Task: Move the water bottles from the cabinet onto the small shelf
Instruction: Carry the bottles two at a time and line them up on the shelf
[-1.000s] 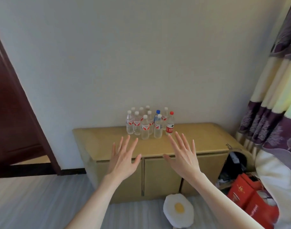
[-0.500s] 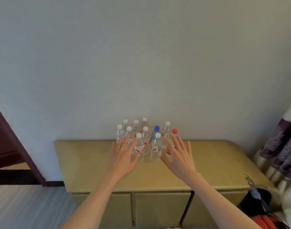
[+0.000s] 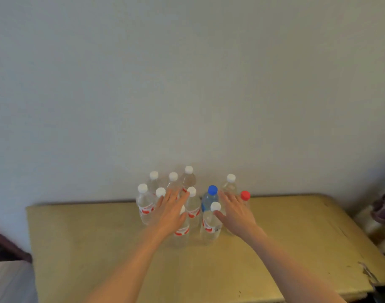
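My left hand (image 3: 171,212) and right hand (image 3: 236,212), both released, fingers straight, over bottle cluster (image 3: 192,206) at frame centre on cabinet (image 3: 99,248). Advise: grasp front bottles first, mid-body, avoid toppling neighbours.

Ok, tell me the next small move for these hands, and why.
Probably curl each hand round a front bottle. Both the left hand and the right hand are open with fingers straight, right at the cluster of bottles standing on the cabinet, and neither grips one yet. Front bottles come free without knocking the others.
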{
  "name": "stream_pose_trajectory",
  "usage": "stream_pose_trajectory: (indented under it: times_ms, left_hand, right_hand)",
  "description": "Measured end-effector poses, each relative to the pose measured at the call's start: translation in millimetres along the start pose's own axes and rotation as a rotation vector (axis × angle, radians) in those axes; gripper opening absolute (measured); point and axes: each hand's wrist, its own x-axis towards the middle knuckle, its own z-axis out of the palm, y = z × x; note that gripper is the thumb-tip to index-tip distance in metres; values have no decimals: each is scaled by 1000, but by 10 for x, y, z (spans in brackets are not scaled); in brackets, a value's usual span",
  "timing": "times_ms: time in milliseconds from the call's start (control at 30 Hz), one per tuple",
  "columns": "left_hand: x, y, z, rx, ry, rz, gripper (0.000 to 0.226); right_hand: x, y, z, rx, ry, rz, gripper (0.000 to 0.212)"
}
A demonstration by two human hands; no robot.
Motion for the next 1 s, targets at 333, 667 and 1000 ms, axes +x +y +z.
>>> stream_pose_trajectory:
  times_ms: [333,667,1000]
  left_hand:
    - [438,-324,394,-115,-301,24,38]
    - [453,-307,347,-137,-308,71,32]
    - [403,596,29,-114,-364,396,35]
  right_hand:
    - [568,67,423,34,-276,18,62]
    - [548,141,326,120,-284,38,53]
    - [-486,540,-225,251,-16,252,41]
